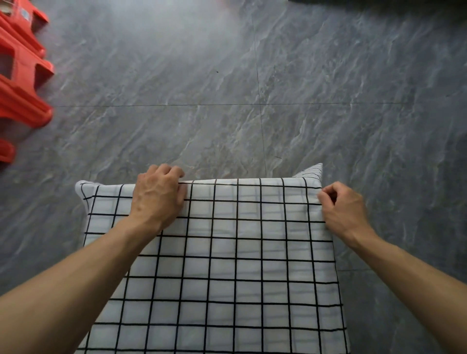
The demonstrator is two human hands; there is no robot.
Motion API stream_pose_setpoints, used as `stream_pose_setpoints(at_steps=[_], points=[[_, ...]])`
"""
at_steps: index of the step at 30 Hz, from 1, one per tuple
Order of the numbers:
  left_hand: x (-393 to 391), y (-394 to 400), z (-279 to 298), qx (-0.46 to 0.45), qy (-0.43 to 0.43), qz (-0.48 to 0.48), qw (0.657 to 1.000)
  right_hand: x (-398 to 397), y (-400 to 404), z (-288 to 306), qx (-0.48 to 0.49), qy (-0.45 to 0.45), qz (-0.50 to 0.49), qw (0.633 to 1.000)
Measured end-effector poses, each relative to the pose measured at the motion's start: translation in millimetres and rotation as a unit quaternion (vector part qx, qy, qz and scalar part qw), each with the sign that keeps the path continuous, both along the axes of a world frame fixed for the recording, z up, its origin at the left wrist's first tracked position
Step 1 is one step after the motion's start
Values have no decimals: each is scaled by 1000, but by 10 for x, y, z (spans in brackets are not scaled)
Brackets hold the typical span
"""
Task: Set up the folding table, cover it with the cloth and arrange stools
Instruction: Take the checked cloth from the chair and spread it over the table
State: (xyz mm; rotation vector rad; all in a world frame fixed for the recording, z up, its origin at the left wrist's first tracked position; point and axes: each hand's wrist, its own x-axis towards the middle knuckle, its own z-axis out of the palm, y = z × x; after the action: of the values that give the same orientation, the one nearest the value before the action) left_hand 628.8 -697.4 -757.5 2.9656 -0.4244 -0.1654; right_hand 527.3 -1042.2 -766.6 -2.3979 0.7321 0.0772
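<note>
A white cloth with a black grid (pixel 227 265) lies spread flat in the lower middle of the view; whatever is under it is hidden. My left hand (pixel 159 194) grips the cloth's far edge, fingers curled over it. My right hand (pixel 341 209) pinches the cloth at its far right corner, where a fold of cloth sticks up. Red plastic stools (pixel 20 83) lie stacked on their side at the left edge, well apart from both hands.
Grey marbled floor tiles (pixel 252 88) fill the space beyond and beside the cloth. A dark object (pixel 379 2) crosses the top right edge.
</note>
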Motion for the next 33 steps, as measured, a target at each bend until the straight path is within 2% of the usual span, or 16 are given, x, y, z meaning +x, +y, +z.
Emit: stream_pose_setpoints(at_steps=[6, 9, 11, 14, 21, 29, 33], points=[[-145, 350, 40, -11, -25, 21, 999, -34, 186, -7, -62, -32, -20, 997], [-192, 478, 60, -18, -25, 27, 999, -33, 384, 35, -108, -71, 50, 990], [-217, 563, 65, -18, -22, 31, 999, -31, 580, 56, -100, -80, 106, 986], [-266, 704, 59, -16, -20, 36, 999, -28, 912, 92, -84, -69, 165, 980], [-455, 1043, 74, -33, -2, 60, 998, -34, 1528, 142, -73, -40, 222, 971], [-754, 1508, 58, -53, 9, 142, 988, -187, 2327, 285, -78, -28, 309, 947], [-874, 1675, 45, -76, 58, 214, 972, -297, 2785, 297, -93, -4, 343, 935]])
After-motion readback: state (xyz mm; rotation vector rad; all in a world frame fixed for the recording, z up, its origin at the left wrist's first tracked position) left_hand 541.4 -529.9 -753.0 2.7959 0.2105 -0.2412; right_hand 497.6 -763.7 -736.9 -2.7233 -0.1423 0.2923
